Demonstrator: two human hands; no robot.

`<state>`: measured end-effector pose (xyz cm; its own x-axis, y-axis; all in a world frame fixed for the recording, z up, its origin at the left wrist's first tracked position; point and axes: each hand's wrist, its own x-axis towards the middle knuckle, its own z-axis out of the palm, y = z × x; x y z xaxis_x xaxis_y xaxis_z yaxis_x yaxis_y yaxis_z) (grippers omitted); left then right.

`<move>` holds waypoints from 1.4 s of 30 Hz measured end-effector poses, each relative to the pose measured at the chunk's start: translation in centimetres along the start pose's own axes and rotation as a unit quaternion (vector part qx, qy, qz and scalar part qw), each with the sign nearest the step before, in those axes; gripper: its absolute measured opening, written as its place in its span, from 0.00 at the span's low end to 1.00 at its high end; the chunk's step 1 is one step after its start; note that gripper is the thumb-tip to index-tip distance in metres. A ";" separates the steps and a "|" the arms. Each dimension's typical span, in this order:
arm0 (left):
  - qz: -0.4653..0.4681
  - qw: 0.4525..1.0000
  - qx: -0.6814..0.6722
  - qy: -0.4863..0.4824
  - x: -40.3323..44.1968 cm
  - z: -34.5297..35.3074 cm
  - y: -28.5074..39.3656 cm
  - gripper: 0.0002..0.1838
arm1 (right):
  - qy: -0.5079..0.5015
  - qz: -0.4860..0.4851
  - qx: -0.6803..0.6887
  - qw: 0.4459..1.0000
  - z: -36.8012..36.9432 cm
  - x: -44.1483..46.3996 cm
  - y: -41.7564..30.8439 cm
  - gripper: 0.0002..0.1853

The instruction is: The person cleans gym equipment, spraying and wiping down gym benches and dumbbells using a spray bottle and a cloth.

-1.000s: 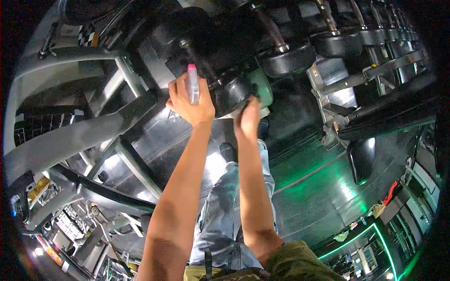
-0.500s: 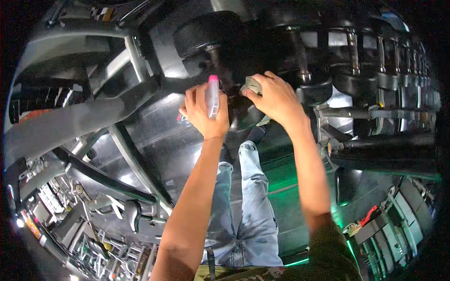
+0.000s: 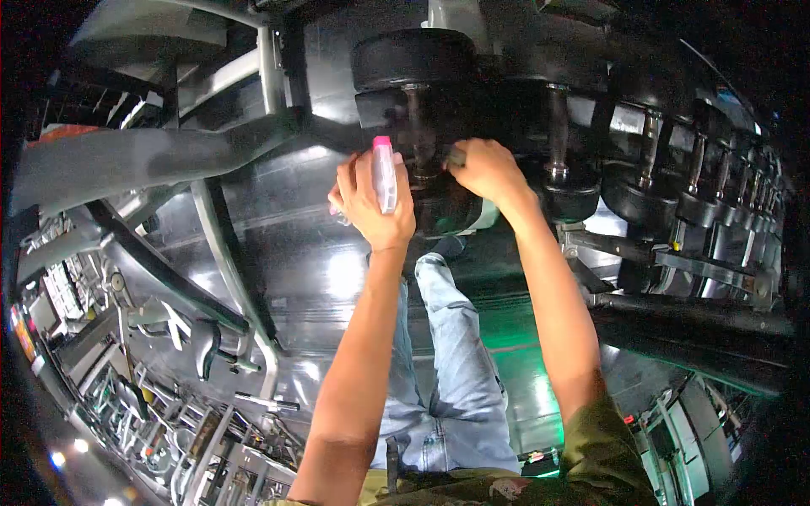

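Observation:
My left hand (image 3: 371,196) is closed around a clear plastic bottle (image 3: 386,181) with a bright pink end pointing away from me. More pink shows at the hand's left side, too small to make out. My right hand (image 3: 492,173) is closed on a greyish cloth (image 3: 456,158), mostly hidden by the fingers. Both hands are at the nearest black dumbbell (image 3: 413,63), which has a metal handle between two thick round heads. The cloth is beside the near head; whether it touches cannot be made out.
More black dumbbells (image 3: 645,198) stand in a row to the right on a rack with a metal frame (image 3: 620,246). Padded gym machine bars (image 3: 169,160) fill the left side. Dark, shiny flooring (image 3: 337,287) lies below, and my legs in pale jeans (image 3: 451,320) are beneath my arms.
The view has shifted, so the dumbbells appear farther right and lower. My right hand has turned over the cloth, which shows less now. The bottle stays in my left hand.

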<state>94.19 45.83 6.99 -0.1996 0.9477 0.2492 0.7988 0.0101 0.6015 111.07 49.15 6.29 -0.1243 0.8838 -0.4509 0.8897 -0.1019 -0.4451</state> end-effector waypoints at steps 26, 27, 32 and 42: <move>-0.338 0.933 -0.045 0.114 -0.6 1.3 1.6 0.22 | 0.026 -0.045 0.090 0.995 -4.4 -5.1 -4.1 0.19; -0.336 0.933 -0.052 0.117 -0.7 1.3 1.6 0.22 | 0.035 -0.076 0.099 0.991 -4.1 -4.9 -4.3 0.19; -0.365 0.917 -0.070 0.143 -1.0 1.8 1.3 0.21 | 0.005 -0.158 0.110 0.981 -1.8 -2.3 -5.1 0.15; -0.387 0.907 -0.086 0.143 -0.9 1.8 1.4 0.22 | 0.069 -0.177 -0.011 0.982 5.7 4.8 -8.8 0.09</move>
<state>96.52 45.60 6.30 -0.8215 0.5561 -0.1258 0.2618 0.5640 0.7832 100.09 51.66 3.64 -0.3675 0.9160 -0.1607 0.8111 0.2312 -0.5372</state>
